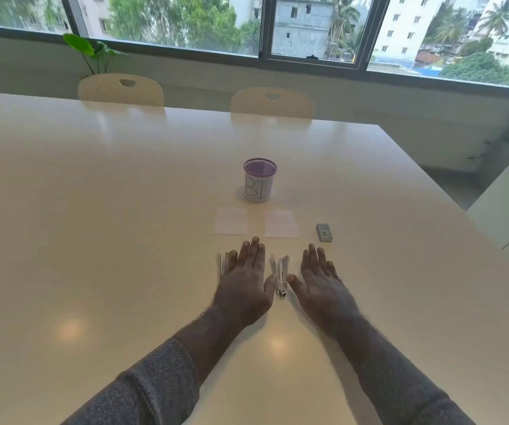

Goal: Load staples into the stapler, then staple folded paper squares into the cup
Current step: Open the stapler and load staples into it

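Note:
A small silver stapler (281,276) lies on the white table (94,240) between my hands. My left hand (247,280) rests flat, palm down, just left of it, fingers straight. My right hand (320,280) lies flat to its right, thumb near the stapler. A second silver metal piece (223,263) lies at my left hand's little-finger side. Two white paper squares (231,220) (281,223) lie side by side beyond my fingertips. Behind them stands a purple mesh cup (259,180) with a white label. A small grey staple box (324,232) sits right of the papers.
The table's right edge (431,179) runs diagonally, with a white counter (504,204) beyond it. Two cream chairs (120,88) (271,102) stand at the far side under the windows. A green plant (91,50) stands behind the left chair.

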A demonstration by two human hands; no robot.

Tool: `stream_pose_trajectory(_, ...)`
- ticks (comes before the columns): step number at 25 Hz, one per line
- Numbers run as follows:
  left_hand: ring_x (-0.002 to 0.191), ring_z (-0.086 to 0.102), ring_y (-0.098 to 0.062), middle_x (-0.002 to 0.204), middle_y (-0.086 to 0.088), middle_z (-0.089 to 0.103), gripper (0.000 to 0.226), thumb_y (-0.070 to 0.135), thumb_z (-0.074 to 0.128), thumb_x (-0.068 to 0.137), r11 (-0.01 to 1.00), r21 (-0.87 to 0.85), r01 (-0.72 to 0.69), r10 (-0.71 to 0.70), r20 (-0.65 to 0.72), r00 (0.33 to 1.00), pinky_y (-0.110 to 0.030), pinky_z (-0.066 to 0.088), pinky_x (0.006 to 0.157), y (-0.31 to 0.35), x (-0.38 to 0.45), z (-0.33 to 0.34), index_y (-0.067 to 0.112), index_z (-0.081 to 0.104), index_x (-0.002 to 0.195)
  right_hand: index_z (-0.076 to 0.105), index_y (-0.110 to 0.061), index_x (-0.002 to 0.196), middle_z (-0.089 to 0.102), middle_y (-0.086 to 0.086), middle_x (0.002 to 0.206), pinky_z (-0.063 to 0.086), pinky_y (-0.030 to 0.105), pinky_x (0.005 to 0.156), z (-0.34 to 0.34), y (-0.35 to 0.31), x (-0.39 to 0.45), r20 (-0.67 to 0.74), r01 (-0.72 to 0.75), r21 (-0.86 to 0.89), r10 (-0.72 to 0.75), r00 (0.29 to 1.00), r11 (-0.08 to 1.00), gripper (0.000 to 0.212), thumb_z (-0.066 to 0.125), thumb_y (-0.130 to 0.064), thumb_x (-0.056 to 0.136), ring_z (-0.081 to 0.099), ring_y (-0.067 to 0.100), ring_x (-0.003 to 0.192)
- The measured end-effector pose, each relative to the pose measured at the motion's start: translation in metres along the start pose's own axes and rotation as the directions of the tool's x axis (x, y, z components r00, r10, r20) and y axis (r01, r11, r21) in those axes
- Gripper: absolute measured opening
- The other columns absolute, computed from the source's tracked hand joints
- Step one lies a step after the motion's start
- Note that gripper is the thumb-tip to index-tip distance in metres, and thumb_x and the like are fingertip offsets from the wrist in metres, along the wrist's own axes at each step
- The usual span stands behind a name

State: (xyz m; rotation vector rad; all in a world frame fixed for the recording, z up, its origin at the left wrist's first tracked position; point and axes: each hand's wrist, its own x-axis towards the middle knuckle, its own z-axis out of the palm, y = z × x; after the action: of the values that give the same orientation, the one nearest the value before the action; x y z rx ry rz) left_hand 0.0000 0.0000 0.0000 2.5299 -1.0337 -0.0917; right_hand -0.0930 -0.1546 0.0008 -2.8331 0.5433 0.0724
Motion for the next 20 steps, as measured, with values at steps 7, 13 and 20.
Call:
stream_pose_trajectory(7,0.152,-0.008,-0.019,0.165,-0.008,-0.003,0.065,0.038,0.023,0.101,0.990,0.134,-0.032,0.033,-0.009,0.999,-0.032,-0.015,0.117,0.017,-0.004,0.002,0.009,0.004,0.155,-0.016,-0.014,0.152,-0.026,-0.001,0.159,-0.010,0.031,0.121,0.003,-0.001,-0.003,0.039,0.003,-0.016,-0.002,0.999,1.000,0.076,0.004,-0.060,0.096,-0.027,0.010,0.145)
stream_pose_trajectory(13,0.152,0.009,-0.024,0.163,-0.013,0.017,0.061,0.037,0.021,0.101,0.998,0.061,0.030,-0.037,0.116,0.993,-0.038,0.000,0.123,0.019,0.002,0.007,0.006,0.019,0.153,0.013,-0.015,0.155,0.005,0.002,0.165,0.004,0.038,0.124,0.002,-0.004,0.003,-0.007,-0.035,0.055,0.036,0.999,0.998,0.070,0.012,-0.056,0.099,-0.005,0.016,0.152)
stream_pose_trajectory(20,0.119,0.044,-0.032,0.128,-0.019,0.050,0.044,0.031,0.034,0.097,0.993,0.073,0.096,-0.101,0.073,0.992,-0.043,0.038,0.104,0.031,0.016,-0.004,0.004,0.062,0.117,0.067,-0.019,0.117,0.058,0.004,0.121,0.046,0.040,0.088,-0.009,-0.024,0.008,-0.206,-0.121,0.146,0.150,0.967,0.982,0.044,0.038,-0.046,0.099,0.049,0.023,0.114)
